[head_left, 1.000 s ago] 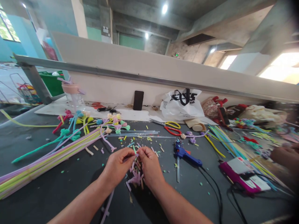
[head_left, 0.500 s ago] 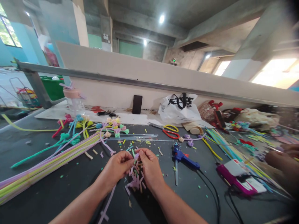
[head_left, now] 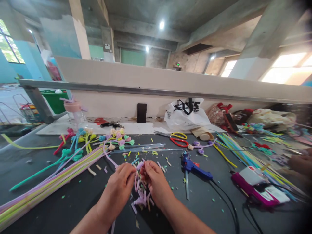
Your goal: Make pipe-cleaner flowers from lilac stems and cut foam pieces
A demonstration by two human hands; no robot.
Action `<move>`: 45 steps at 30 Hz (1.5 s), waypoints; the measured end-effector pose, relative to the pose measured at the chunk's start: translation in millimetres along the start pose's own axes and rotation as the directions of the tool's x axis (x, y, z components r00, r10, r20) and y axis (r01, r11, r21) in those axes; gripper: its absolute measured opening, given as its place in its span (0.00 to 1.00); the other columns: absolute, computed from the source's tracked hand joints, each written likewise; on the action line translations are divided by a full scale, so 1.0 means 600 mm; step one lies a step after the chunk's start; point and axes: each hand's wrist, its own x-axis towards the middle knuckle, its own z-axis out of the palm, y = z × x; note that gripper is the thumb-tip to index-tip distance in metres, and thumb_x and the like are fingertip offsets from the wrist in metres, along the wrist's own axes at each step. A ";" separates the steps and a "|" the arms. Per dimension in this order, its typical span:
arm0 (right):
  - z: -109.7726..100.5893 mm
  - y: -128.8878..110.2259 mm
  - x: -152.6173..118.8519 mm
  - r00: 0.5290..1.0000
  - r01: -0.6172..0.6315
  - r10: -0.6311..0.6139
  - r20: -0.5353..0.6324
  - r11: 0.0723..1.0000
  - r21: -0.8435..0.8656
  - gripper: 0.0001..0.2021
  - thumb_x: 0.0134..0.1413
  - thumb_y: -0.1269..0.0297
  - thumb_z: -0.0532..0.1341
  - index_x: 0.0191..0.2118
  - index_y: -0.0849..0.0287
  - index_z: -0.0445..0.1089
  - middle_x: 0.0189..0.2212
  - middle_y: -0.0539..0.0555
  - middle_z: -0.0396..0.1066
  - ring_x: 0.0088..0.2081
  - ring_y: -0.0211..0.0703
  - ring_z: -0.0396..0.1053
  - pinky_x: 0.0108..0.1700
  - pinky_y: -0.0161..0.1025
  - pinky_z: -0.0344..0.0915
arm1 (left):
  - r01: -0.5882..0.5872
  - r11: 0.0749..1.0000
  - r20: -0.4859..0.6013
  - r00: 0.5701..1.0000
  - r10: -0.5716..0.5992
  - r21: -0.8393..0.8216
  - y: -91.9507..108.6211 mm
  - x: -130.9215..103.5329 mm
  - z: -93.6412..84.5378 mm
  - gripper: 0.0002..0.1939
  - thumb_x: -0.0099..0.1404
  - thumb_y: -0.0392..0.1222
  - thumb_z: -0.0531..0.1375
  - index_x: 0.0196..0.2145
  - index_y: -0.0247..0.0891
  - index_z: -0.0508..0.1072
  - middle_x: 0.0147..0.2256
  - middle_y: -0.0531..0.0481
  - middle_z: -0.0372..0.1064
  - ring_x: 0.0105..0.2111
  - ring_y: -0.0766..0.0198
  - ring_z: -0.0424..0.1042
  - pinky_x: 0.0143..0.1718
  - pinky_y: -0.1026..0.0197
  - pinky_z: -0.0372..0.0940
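My left hand (head_left: 122, 178) and my right hand (head_left: 154, 178) meet over the middle of the dark table. Both are closed, with fingertips pinched on a small lilac pipe cleaner piece (head_left: 139, 165) between them. A longer lilac stem seems to run down beneath my left hand. Just below the fingers lies a heap of short cut lilac pipe cleaner pieces (head_left: 141, 198). A blue hot glue gun (head_left: 195, 167) rests to the right of my right hand, and scissors (head_left: 175, 139) with red and yellow handles lie beyond.
Long pastel pipe cleaners (head_left: 60, 180) fill the left side, with fuzzy flowers (head_left: 119, 136) behind. A phone (head_left: 141, 113) leans against the back panel near a white bag (head_left: 186, 113). A magenta-and-white box (head_left: 258, 187) with cables sits right. Another person's hand (head_left: 301, 164) is at the far right.
The camera view has tilted and shifted slightly. My left hand has turned, its back now covering more of its fingers. The lilac piece stays between both hands' fingertips.
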 end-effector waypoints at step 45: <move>-0.048 -0.052 0.014 0.881 0.166 -0.038 0.471 0.958 -0.233 0.22 0.43 0.48 0.63 0.41 0.58 0.67 0.28 0.49 0.64 0.26 0.35 0.59 0.31 0.34 0.57 | 0.744 0.224 0.663 0.665 -0.344 -0.629 0.036 0.009 -0.007 0.15 0.56 0.48 0.60 0.25 0.35 0.61 0.18 0.57 0.61 0.11 0.77 0.55 0.08 0.75 0.46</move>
